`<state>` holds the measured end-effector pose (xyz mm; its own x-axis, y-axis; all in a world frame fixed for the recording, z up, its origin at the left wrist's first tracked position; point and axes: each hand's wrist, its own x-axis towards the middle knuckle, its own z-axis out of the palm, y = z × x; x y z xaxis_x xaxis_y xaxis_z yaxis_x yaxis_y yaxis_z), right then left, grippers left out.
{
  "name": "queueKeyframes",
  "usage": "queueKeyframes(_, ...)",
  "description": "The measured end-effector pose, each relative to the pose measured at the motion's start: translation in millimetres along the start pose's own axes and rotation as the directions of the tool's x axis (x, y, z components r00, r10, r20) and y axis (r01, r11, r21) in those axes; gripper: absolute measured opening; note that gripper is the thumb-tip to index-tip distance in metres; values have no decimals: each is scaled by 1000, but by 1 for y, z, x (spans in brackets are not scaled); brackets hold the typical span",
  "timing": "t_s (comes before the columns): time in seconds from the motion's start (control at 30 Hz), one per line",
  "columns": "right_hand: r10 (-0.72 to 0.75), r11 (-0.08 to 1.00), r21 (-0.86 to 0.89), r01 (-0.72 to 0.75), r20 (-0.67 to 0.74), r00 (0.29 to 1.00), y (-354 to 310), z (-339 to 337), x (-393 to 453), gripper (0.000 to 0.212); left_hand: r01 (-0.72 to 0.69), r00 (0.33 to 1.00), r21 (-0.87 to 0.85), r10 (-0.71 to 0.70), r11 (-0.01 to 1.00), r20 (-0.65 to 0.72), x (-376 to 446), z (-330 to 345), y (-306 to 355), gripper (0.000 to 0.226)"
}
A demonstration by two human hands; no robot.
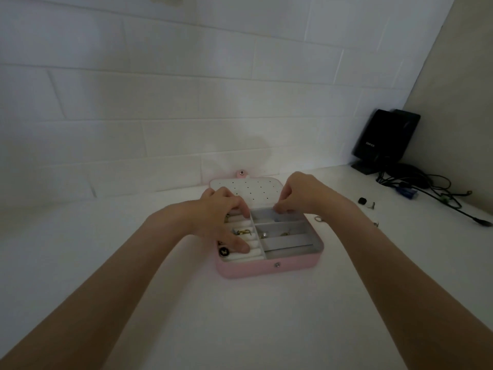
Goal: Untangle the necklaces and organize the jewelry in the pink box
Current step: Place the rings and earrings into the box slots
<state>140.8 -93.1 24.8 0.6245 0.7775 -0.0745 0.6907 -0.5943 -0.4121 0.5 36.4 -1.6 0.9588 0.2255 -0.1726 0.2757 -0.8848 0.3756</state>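
Nearest, on the white table (253, 316): the pink box (248, 271), lid open and laid back toward the wall, base facing up.

Inside, left half: white ring rolls (240, 259) carrying a black-and-gold ring (223, 251) near the front and a gold piece (242, 232) farther back. Partly filled already.

Inside, right half: grey compartments (288, 237), with two small pieces in the middle one, the front one apparently bare.

Left hand (221, 212) spread flat over the rolls, fingers apart, clamped on nothing visible, likely steadying the box.

Right hand (301, 194) over the rear compartment, grip pinched together on something too fine to make out, possibly a chain; cannot tell for sure.

Lid panel (248, 190) with its rows of holes: no earrings seen in it.

Farther right on the table: a small ring (318, 218) and other tiny bits (366, 202) outside the box.

Beyond: black speaker (384, 140) and cables (432, 188) in the corner.

Judgement: roughly midway, with some sorting done and loose pieces left to stow.
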Motion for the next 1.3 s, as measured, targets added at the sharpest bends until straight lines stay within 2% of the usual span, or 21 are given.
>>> queueKeyframes(0.07,-41,999,-7,41,-14,999,-2,-9,-6,12,6,1000,8,-6,1000,12,2,0,1,64)
queueKeyframes(0.13,-53,998,-43,54,29,998,-4,-15,-13,16,11,1000,-12,-11,1000,20,2,0,0,62)
queueKeyframes(0.2,-9,991,-130,19,76,997,-4,-16,-20,12,6,1000,-33,-5,999,22,2,2,-1,59)
queueKeyframes(0.27,33,980,-198,-17,80,996,-1,-9,-23,19,-4,1000,-35,4,999,14,2,2,-3,57)
queueKeyframes(0.4,44,976,-211,-44,-7,999,-3,7,-27,23,-5,1000,-15,5,1000,14,1,2,-3,59)
queueKeyframes(0.53,70,930,-354,-102,-100,992,-11,6,-33,32,0,1000,-2,0,1000,6,0,1,-1,59)
queueKeyframes(0.6,100,915,-381,-130,-97,990,-11,10,-34,36,3,1000,-9,-2,1000,5,-1,1,0,60)
queueKeyframes(0.73,95,920,-368,-132,-115,989,-7,21,-30,25,8,1000,-29,-8,1000,5,-3,1,2,61)
queueKeyframes(0.8,100,965,-235,-117,-82,992,-2,18,-28,22,16,1000,-21,-16,1000,2,-4,1,2,62)
queueKeyframes(0.87,56,995,82,-55,-10,998,2,9,-29,14,22,1000,-20,-22,1000,-3,-4,2,2,63)
queueKeyframes(0.9,9,967,256,-15,24,1000,2,5,-31,11,21,1000,-24,-21,999,-5,-4,2,1,63)
queueKeyframes(0.97,-78,868,496,29,80,994,3,-2,-36,12,17,1000,-32,-18,999,-8,-4,2,1,62)
queueKeyframes(1.1,-190,725,689,19,173,966,4,-1,-38,16,17,1000,-27,-17,999,-18,-4,1,-1,55)
queueKeyframes(1.17,-214,672,741,-8,204,955,2,3,-36,13,-5,992,-81,-5,997,-124,-4,-1,-1,43)
queueKeyframes(1.23,-227,623,781,-31,219,949,2,8,-35,11,-81,968,-247,17,966,-250,-7,-6,3,29)
queueKeyframes(1.3,-236,562,826,-39,205,950,2,13,-33,13,-147,965,-484,16,863,-263,-13,-12,8,19)
